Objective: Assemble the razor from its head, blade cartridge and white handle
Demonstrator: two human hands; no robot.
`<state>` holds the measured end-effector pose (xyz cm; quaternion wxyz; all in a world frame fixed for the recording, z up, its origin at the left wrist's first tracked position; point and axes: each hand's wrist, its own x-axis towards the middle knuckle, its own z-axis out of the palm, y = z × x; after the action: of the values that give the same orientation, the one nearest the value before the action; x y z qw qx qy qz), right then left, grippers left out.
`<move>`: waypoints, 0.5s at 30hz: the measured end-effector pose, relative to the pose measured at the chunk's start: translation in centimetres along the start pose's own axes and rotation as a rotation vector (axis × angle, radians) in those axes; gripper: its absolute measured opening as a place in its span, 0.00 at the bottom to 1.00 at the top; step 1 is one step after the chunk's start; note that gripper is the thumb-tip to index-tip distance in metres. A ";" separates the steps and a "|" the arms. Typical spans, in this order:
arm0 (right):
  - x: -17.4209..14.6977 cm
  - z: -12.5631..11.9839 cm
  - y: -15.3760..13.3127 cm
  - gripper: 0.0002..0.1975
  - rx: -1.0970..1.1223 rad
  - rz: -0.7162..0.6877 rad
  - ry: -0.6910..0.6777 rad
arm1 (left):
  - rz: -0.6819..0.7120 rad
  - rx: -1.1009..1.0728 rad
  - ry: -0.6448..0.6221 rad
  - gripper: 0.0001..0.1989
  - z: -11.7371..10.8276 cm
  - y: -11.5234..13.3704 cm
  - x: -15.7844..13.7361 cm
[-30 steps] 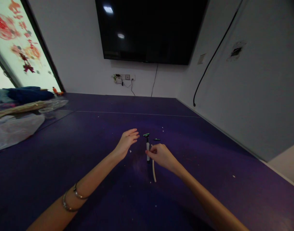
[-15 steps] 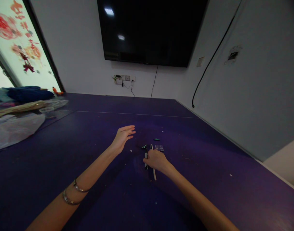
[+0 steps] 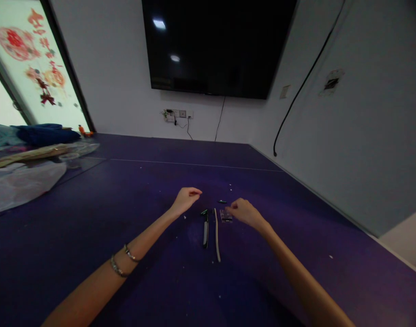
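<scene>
A razor (image 3: 205,234) with a grey and black handle lies on the purple surface, its greenish head pointing away. To its right, nearly parallel, is a thin off-white strip (image 3: 217,240). A small clear plastic blade pack (image 3: 226,219) sits right of the strip's far end. Behind the pack lies a small green and dark razor head (image 3: 222,201). My right hand (image 3: 245,212) is curled with fingertips at the pack's upper right edge; anything pinched there is too small to make out. My left hand (image 3: 187,199) hovers left of the razor, fingertips drawn together, nothing visible in them.
Plastic bags (image 3: 31,184) and folded dark blue cloth (image 3: 47,134) are piled at the left. A television (image 3: 218,45) hangs on the far wall above sockets (image 3: 182,114). A black cable (image 3: 303,84) hangs along the right wall. White specks dot the purple floor (image 3: 143,281).
My right hand has let go of the razor, now lying beside the strip, and moved right to the pack. My left hand has shifted right and its fingers have drawn together.
</scene>
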<state>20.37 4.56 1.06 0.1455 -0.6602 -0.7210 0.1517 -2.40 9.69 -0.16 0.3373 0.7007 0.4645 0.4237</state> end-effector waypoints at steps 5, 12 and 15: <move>1.3 -1.4 3.6 0.16 0.094 0.006 0.049 | 0.222 0.499 -0.251 0.12 3.0 -1.6 3.7; 1.5 -1.4 5.3 0.15 0.170 0.014 0.067 | 0.320 0.633 -0.409 0.08 6.2 -2.3 6.9; 1.4 -1.3 5.4 0.15 0.185 -0.002 0.071 | 0.359 0.659 -0.458 0.07 7.3 -2.4 7.2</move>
<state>25.69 6.46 0.09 0.2315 -0.6481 -0.6991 0.1941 4.91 16.69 -3.21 0.1111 0.9162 0.3592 0.1387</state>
